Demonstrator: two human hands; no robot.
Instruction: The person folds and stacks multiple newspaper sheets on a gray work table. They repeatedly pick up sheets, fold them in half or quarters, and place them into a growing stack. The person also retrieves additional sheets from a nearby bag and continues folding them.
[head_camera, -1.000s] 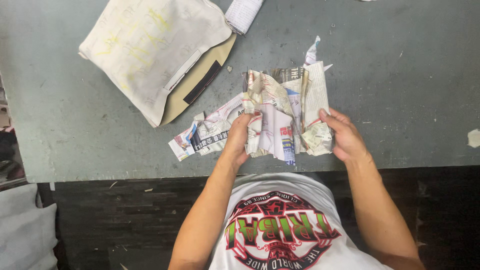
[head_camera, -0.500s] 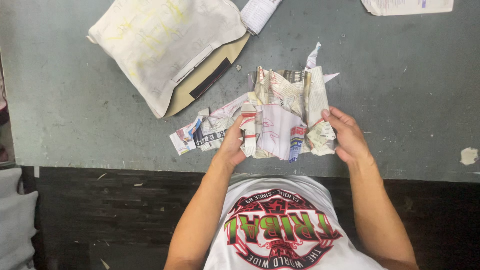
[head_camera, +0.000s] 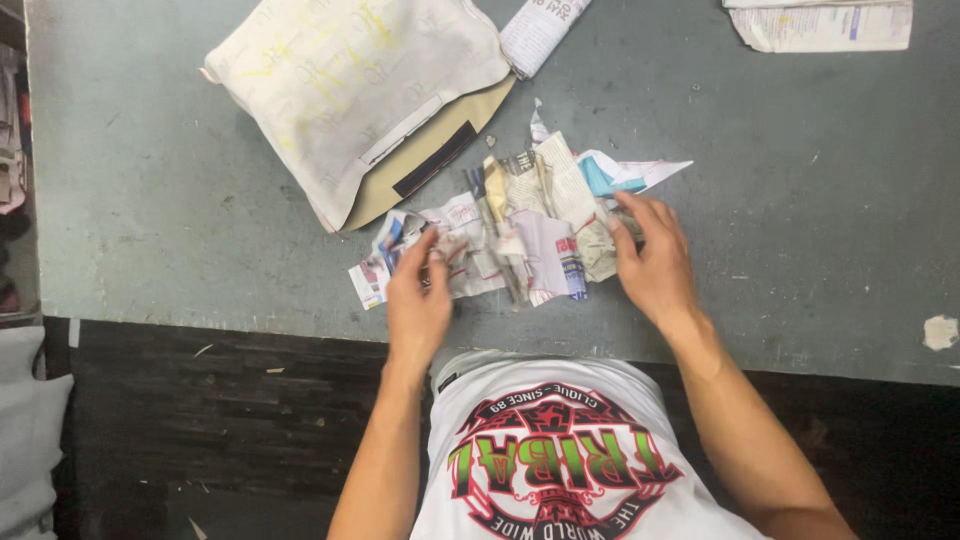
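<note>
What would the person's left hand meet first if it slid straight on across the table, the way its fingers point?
The left hand points up and slightly right. Past the crumpled newspaper it already touches, it would probably meet the tan folder edge under the cloth bag.
</note>
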